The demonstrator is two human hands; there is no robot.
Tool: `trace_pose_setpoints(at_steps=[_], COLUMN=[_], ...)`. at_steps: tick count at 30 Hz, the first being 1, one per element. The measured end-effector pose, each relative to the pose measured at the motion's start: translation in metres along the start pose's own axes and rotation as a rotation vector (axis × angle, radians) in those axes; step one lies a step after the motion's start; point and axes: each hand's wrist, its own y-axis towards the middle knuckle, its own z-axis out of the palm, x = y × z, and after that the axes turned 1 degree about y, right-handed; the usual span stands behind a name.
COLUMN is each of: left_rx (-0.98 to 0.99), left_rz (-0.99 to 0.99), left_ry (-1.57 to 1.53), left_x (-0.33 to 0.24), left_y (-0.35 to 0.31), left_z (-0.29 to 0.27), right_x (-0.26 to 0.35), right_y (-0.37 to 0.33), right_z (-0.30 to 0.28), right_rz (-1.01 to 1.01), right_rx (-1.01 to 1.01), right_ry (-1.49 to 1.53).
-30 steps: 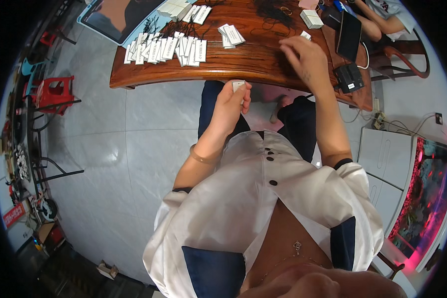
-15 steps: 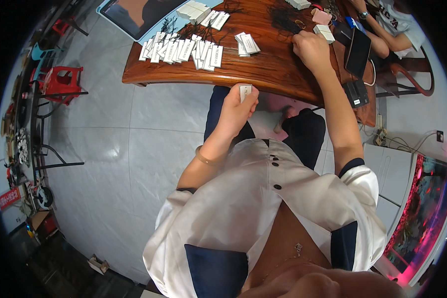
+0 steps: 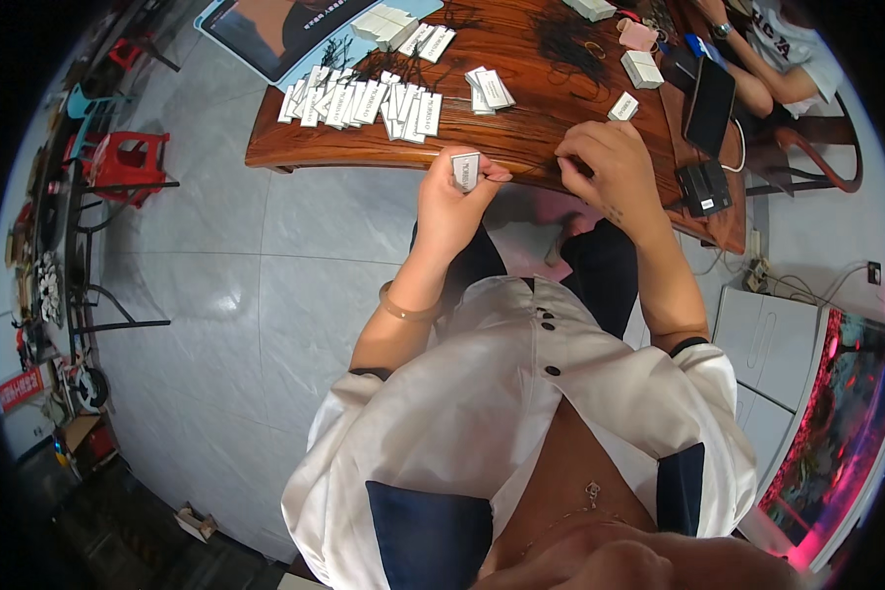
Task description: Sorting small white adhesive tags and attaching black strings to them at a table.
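The small white flat card [image 3: 465, 172] could drop if the left hand [image 3: 446, 208] holds it too loosely, or bend if squeezed too hard. The messy bunch of thin black strings [image 3: 565, 47] could get knotted if one is pulled fast. The card sits inside the left hand, fingers curled round it, by the near edge of the shiny brown wooden tabletop [image 3: 536, 116]. The right hand [image 3: 610, 165] is near, not touching the card. Its fingers are bent; I can't tell if they pinch a thin string.
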Motion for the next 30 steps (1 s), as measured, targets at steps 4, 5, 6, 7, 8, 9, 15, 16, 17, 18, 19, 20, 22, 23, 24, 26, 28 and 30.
trace_pose_setpoints(at_steps=[4,5,6,7,8,9,15,16,17,18,19,20,22,23,24,26,28,30], left_rx=[-0.029,-0.036,-0.037,-0.043,-0.048,-0.05,-0.025,-0.021,-0.017,-0.017,-0.016,-0.015,-0.012,-0.011,-0.008,-0.02,0.002,0.025], left_rz=[0.018,0.044,0.042,0.035,0.028,0.025,-0.036,-0.051,-0.065,-0.066,-0.093,-0.121,-0.134,-0.144,-0.147,-0.163,-0.182,-0.199], left_ry=[-0.069,-0.056,-0.055,-0.031,-0.007,-0.007,-0.093,-0.111,-0.129,-0.129,-0.116,-0.103,-0.106,-0.108,-0.109,-0.166,-0.216,-0.266], left_x=[0.001,0.001,0.001,0.0,-0.001,-0.002,-0.002,0.0,0.001,0.001,0.002,0.003,0.005,0.006,0.006,0.007,0.004,0.001], left_y=[-0.002,-0.002,-0.003,-0.004,-0.004,-0.004,-0.007,-0.007,-0.007,-0.006,-0.007,-0.008,-0.009,-0.009,-0.008,-0.009,-0.01,-0.009], left_z=[-0.008,-0.009,-0.01,-0.009,-0.009,-0.007,0.011,0.011,0.011,0.01,0.01,0.009,0.008,0.008,0.009,0.01,0.01,0.009], right_x=[-0.003,-0.003,-0.003,-0.003,-0.001,0.003,0.042,0.043,0.044,0.045,0.046,0.046,0.045,0.043,0.041,0.041,0.039,0.035], right_y=[-0.01,-0.012,-0.014,-0.016,-0.016,-0.016,-0.014,-0.017,-0.019,-0.021,-0.021,-0.021,-0.022,-0.023,-0.024,-0.024,-0.022,-0.02], right_z=[0.0,0.001,0.001,0.002,0.003,0.004,0.026,0.03,0.034,0.036,0.036,0.037,0.039,0.041,0.042,0.042,0.041,0.036], right_rz=[0.061,0.082,0.083,0.104,0.125,0.125,0.211,0.212,0.216,0.22,0.223,0.181,0.142,0.109,0.077,0.051,0.025,0.093], right_rx=[0.041,0.052,0.053,0.07,0.087,0.089,0.077,0.079,0.055,0.031,0.033,-0.024,-0.08,-0.118,-0.156,-0.162,-0.17,-0.168], right_ry=[0.015,0.024,0.026,0.021,0.016,0.018,0.35,0.352,0.352,0.352,0.353,0.304,0.254,0.233,0.21,0.158,0.104,0.133])
